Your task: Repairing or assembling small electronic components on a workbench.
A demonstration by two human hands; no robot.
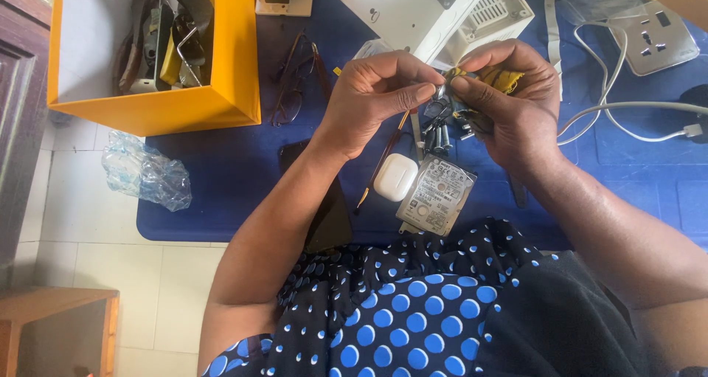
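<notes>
Above the middle of the blue desk [221, 178], both hands meet fingertip to fingertip. The left hand [372, 100] comes in from the lower left, wrist bent, its thumb and forefinger closed in a tight grip on a small metal part [440, 91] at the point where the hands touch. The right hand [512, 100] curls from the right, its fingers closed around a dark and yellow bundle [490, 78] held against the palm, thumb pressing toward the same metal part. Just under the hands lie a few loose screws [436, 137], too small to count surely.

Near the body rests 1 bare hard drive [435, 194], a grey rectangle with a white label on top, tilted. Touching its left edge sits 1 white rounded earbud case [395, 177]. 1 dark phone [332, 215] lies under the left forearm. 1 pair of glasses [295, 78] lies folded by the yellow box [158, 111], which holds tools. 1 crumpled clear plastic bag [144, 172] hangs off the desk's left edge. At upper right sit 1 white wall socket [656, 37] and 1 white cable [627, 111]; at top centre, 1 white plastic casing [435, 12].
</notes>
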